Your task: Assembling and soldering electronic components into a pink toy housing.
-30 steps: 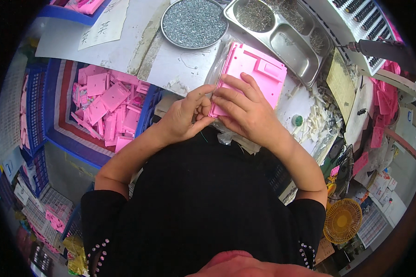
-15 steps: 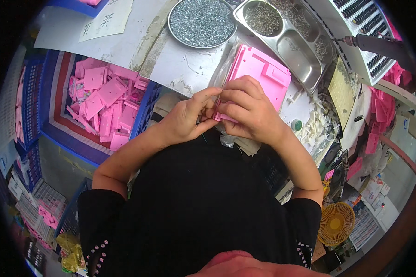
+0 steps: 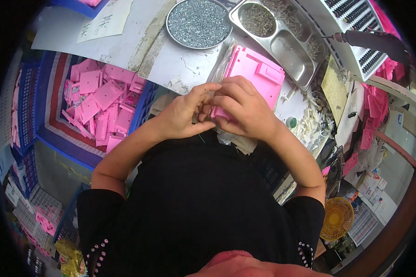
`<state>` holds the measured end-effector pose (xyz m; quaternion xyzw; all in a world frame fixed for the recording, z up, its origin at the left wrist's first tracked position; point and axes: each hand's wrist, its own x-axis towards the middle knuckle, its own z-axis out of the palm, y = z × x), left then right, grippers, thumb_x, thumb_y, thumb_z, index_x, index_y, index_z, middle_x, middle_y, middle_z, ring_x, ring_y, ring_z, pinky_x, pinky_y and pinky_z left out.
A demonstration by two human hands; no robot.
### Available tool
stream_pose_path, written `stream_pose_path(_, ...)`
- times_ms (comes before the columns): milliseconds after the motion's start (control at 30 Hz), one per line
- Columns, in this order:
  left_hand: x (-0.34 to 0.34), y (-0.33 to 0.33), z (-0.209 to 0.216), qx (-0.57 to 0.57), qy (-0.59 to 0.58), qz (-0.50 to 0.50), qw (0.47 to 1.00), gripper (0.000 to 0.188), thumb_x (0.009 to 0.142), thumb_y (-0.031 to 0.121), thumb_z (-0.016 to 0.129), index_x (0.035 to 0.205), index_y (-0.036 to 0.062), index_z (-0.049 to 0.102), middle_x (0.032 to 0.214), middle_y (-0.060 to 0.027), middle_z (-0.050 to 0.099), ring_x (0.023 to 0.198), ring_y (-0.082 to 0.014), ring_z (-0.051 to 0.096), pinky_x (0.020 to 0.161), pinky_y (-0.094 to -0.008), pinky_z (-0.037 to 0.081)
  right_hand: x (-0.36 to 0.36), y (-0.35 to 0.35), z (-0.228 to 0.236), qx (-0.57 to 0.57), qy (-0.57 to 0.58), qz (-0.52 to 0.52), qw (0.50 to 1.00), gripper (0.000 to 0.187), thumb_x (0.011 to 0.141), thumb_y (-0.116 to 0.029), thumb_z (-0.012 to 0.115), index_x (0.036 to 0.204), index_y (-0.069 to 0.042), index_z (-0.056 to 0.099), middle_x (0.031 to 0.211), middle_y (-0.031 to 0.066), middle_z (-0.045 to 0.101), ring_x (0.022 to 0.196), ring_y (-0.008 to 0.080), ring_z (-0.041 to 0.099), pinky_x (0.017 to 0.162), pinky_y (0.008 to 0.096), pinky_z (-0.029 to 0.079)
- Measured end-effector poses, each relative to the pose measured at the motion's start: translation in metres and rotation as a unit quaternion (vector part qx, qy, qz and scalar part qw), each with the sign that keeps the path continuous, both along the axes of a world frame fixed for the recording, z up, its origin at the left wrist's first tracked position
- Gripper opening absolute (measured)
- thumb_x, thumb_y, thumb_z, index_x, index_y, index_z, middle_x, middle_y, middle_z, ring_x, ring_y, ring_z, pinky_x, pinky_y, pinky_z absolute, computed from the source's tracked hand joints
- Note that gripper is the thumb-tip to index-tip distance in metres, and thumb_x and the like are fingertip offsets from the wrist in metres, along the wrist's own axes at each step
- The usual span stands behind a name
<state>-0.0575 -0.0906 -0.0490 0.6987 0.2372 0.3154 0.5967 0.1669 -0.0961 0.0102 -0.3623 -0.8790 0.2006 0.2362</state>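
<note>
- And here we are at the front edge of the worktop [image 3: 171,69], a pink panel [image 3: 252,64] lying on it in front of the person, just short of the compartmented metal tray [image 3: 291,51].
- Both hands meet at the panel's near-left corner: by the look of it, close finger work on some small detail there.
- Left hand [image 3: 182,117]: fingers curled, thumb bowed below them, a gap between; whether they pinch anything, I cannot tell.
- Right hand [image 3: 252,111]: bent fingers lying over the panel's near end, tips by that corner; any grip is hidden.
- The next move, I'd judge, calls for a steady panel and precise fingertips at that edge.
- Now the lie of it: long axis running away from the body, far end leaning right, ridged long edge to the left, raised block [image 3: 269,72] toward the far right.
- Round dish of screws [image 3: 198,23] beyond, left of the tray.
</note>
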Motion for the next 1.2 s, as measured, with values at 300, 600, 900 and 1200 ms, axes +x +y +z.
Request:
stream_pose_path(300,0.003,0.144,0.031,0.429,0.296,0.187,0.833,0.013,0.086,0.02,0.074,0.093,0.0089,0.073,0.095,-0.0052,0.066,0.095,-0.0263,0.061,0.086,-0.0422,0.045,0.123,0.052,0.087,0.366,0.333,-0.432,0.754,0.047,0.091,-0.002,0.069,0.134,0.003,0.05,0.123,0.0114,0.059,0.115,0.0251,0.056,0.103,0.0462,0.047)
stream_pose_path(600,0.003,0.161,0.009,0.427,0.267,0.192,0.842,0.017,0.093,0.023,0.067,0.086,0.0081,0.07,0.09,-0.0049,0.065,0.093,-0.027,0.06,0.09,-0.0449,0.04,0.128,0.079,0.113,0.461,0.228,-0.354,0.781,0.034,0.095,0.001,0.059,0.128,0.007,0.054,0.126,0.016,0.059,0.109,0.0214,0.062,0.09,0.0386,0.058)
stream_pose_path(900,-0.007,0.154,0.028,0.399,0.249,0.228,0.853,0.024,0.096,0.02,0.063,0.081,0.0016,0.063,0.08,-0.0123,0.061,0.078,-0.0315,0.06,0.076,-0.0426,0.043,-0.021,0.167,-0.004,0.082,-0.321,-0.093,0.939,0.016,0.083,-0.026,0.075,0.092,-0.013,0.076,0.099,0.005,0.071,0.104,0.0277,0.063,0.089,0.044,0.053)
stream_pose_path(1200,0.035,0.105,0.04,0.193,0.142,0.048,0.97,0.017,0.092,0.012,0.066,0.085,-0.0024,0.064,0.082,-0.0146,0.063,0.072,-0.0309,0.061,0.064,-0.0392,0.047,-0.016,0.18,-0.003,0.121,-0.276,-0.124,0.945,0.02,0.091,-0.022,0.065,0.104,-0.008,0.071,0.101,0.0097,0.071,0.098,0.03,0.066,0.086,0.0451,0.053)
